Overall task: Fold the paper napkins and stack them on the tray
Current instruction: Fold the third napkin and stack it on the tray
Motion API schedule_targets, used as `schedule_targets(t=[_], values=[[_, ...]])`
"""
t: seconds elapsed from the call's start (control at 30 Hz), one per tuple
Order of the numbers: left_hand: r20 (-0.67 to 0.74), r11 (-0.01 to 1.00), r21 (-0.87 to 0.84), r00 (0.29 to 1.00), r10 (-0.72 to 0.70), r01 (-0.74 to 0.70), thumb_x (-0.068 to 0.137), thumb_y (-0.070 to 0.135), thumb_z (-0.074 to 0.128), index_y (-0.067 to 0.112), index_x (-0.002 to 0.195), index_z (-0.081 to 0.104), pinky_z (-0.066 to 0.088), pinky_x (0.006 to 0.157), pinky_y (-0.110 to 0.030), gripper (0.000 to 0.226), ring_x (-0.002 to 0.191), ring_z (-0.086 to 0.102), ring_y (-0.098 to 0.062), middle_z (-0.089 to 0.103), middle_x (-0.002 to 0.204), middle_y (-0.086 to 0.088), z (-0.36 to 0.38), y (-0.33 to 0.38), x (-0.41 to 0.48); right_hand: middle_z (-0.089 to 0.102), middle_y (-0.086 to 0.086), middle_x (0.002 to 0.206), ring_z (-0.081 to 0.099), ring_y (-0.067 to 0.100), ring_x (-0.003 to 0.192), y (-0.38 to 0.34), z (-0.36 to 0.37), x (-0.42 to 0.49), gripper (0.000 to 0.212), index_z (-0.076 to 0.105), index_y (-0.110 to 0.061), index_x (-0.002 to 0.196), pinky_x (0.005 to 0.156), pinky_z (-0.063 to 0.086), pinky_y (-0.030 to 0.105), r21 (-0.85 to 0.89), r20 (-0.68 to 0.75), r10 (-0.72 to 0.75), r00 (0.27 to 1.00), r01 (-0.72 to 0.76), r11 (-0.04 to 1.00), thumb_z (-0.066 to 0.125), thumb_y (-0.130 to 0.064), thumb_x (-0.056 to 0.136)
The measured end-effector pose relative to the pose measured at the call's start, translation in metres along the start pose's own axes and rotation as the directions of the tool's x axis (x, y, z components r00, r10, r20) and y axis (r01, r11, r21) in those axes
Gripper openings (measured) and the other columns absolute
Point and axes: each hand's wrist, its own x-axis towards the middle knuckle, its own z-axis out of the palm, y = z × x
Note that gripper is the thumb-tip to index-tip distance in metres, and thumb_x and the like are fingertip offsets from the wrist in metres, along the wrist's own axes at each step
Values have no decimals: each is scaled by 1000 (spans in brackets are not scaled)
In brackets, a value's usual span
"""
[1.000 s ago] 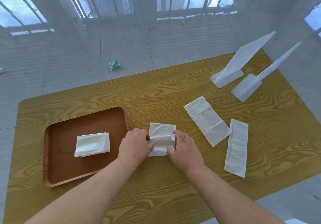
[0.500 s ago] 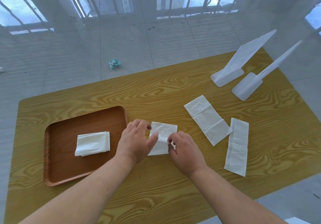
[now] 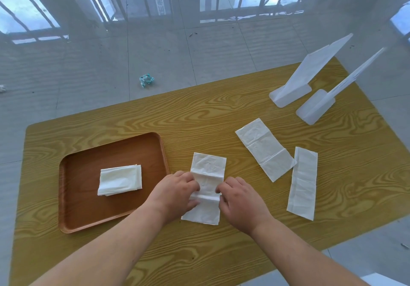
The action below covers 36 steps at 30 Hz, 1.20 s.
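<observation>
A white paper napkin lies as a long creased strip on the wooden table, just right of the brown tray. My left hand pinches its left edge and my right hand pinches its right edge, both at a raised crease near the strip's lower third. On the tray rests a small stack of folded napkins. Two more napkin strips lie flat to the right, one angled and one nearly upright.
Two white plastic stands lean at the table's far right corner. A crumpled blue-green wrapper lies on the tiled floor beyond the table. The table's near edge runs just below my forearms.
The napkin between my hands has gone from a folded square to a longer strip that reaches closer to me. Both hands have shifted a little toward me along its edges.
</observation>
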Motion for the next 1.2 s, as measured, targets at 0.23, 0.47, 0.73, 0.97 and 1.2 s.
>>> schedule_targets(t=[0.23,0.47,0.73,0.97,1.2], values=[[-55,994,79,996,77,-72,99,45,55,30,106,69,47,86,-35,23,104,53,-18,61,111,7,1,6,-2,56,-5,109,47,17,100,-6,13,2,27,62,-27,115,93,45,31,-78,77,9,997,-3,997,52,-43,96],[-176,990,-141,984,-21,-4,91,46,56,28,95,62,47,86,-32,20,95,56,-13,66,97,11,-22,16,-6,60,-10,96,50,11,100,-15,-9,17,11,65,-25,95,86,44,26,112,-20,104,994,-101,989,60,-30,87],[129,392,-856,874,-468,336,72,56,73,44,110,54,60,73,-40,44,79,73,-10,77,90,8,-50,10,8,66,-4,73,57,10,67,-24,-50,46,19,66,-11,86,59,46,25,839,218,446,868,-400,369,63,-25,74],[308,302,-808,800,-516,506,64,56,82,37,128,43,55,64,-24,78,78,72,-6,77,86,6,-23,0,7,74,8,98,70,25,88,-4,-26,38,12,67,-19,95,77,62,50,761,219,681,698,-559,328,60,-20,86],[205,543,-637,799,-565,548,78,45,73,40,125,46,52,59,-26,55,68,66,-1,71,79,10,-15,3,3,61,-8,82,55,10,77,2,-17,16,9,57,-27,85,62,43,23,398,-83,436,896,-371,839,61,-19,88]])
